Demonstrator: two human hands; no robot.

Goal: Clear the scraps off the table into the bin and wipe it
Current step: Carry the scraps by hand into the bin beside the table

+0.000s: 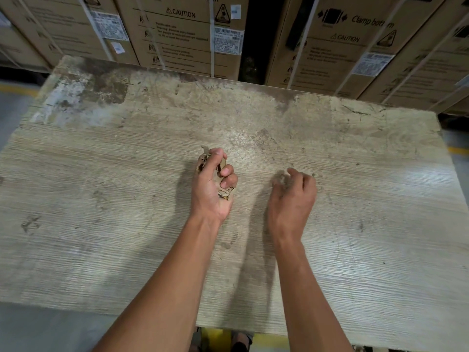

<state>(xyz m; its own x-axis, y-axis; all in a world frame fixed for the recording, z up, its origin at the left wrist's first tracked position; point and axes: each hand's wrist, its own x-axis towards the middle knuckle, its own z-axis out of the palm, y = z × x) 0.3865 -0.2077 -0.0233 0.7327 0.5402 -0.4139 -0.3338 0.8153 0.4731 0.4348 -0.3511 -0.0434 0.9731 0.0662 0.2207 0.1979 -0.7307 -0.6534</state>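
My left hand (212, 185) is held palm up over the middle of the worn wooden table (101, 189), its fingers curled round a bunch of brown cardboard scraps (224, 193). Bits of scrap stick out above the thumb and below the little finger. To its right my right hand (295, 191) hovers low over the tabletop with bent fingers; the fingertips are blurred, and whether they pinch a small scrap is unclear. No bin or cloth is in view.
Stacked cardboard cartons (177, 34) with caution labels and white straps stand right behind the table's far edge. A dark gap (256, 39) separates two stacks. Grey floor with yellow lines (17, 88) lies to the left and right.
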